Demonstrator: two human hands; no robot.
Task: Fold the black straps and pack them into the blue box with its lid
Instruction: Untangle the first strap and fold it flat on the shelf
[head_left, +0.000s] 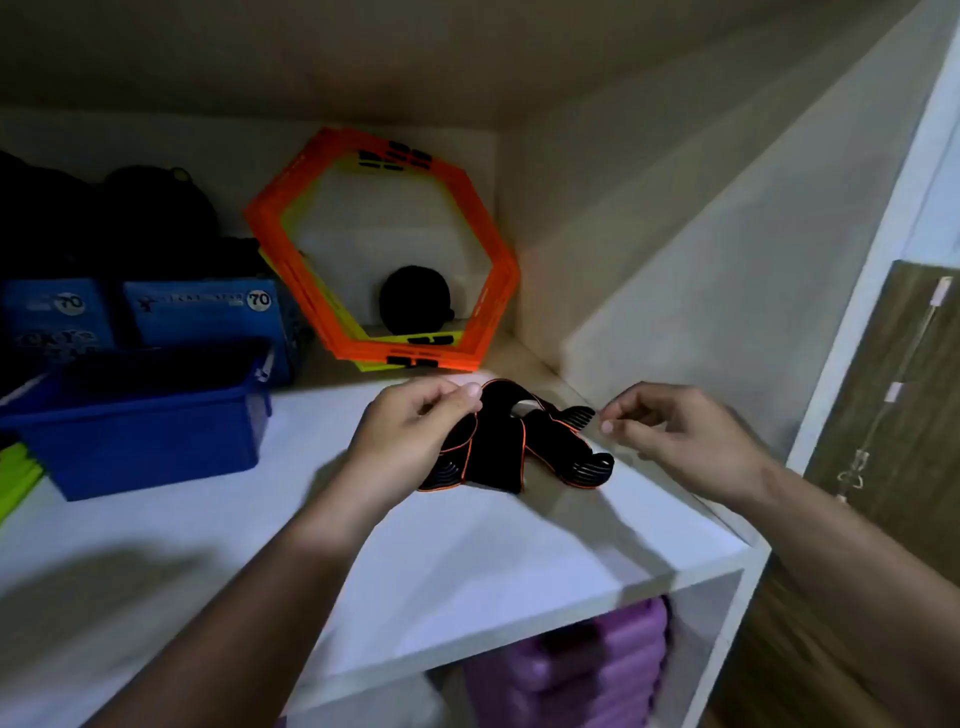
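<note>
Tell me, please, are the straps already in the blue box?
No. The straps lie in a loose heap on the shelf, right of the blue box, pinched by the left hand.

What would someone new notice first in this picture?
Probably the orange hexagon frames leaning at the back of the shelf. Next, the two hands in the middle: the left hand pinches the black straps, the right hand hovers beside them. A blue box sits open at left.
</note>
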